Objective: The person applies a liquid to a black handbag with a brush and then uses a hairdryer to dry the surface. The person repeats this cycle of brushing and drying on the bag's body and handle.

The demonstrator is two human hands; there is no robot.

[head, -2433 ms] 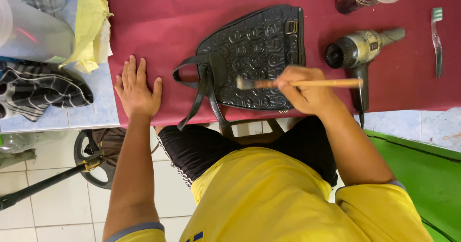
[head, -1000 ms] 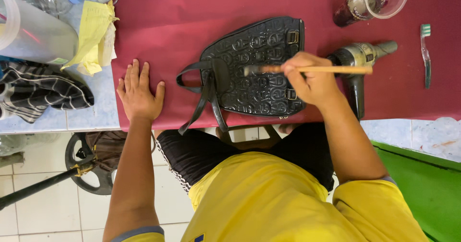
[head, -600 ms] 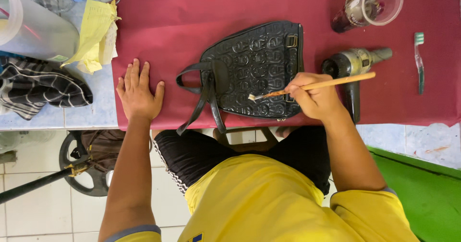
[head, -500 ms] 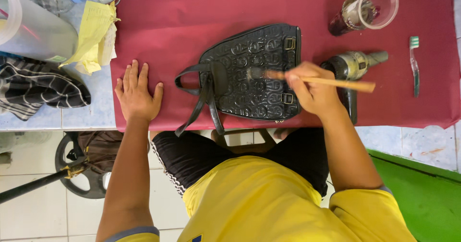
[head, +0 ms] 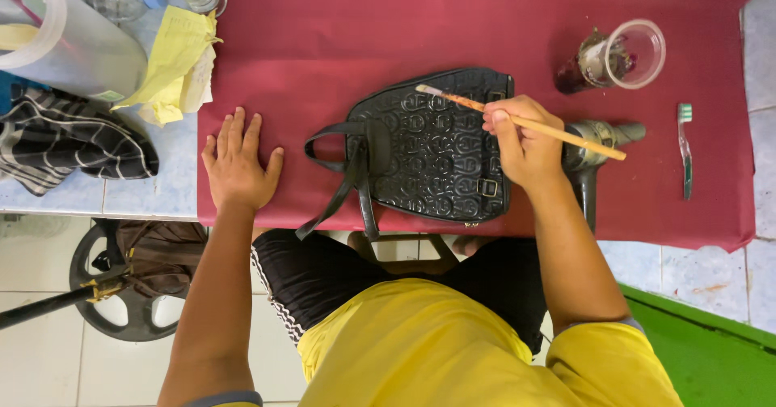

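Note:
A small black embossed handbag (head: pixel 436 152) lies flat on a dark red cloth (head: pixel 388 35), its straps trailing toward the near table edge. My right hand (head: pixel 521 140) grips a thin wooden-handled paintbrush (head: pixel 566 132), whose bristle tip rests on the bag's upper edge. My left hand (head: pixel 237 163) lies flat and open on the cloth, left of the bag and not touching it.
A clear plastic cup (head: pixel 622 51) with dark liquid stands at the back right. A hair dryer (head: pixel 594 144) lies beside my right hand, a toothbrush (head: pixel 685 148) further right. Yellow paper (head: pixel 174 63), a translucent jug (head: pixel 65 39) and striped cloth (head: pixel 77 144) sit at left.
The brush has kept stroking across the bag; its tip has shifted from the bag's middle up to the upper edge. My left hand has stayed flat on the cloth.

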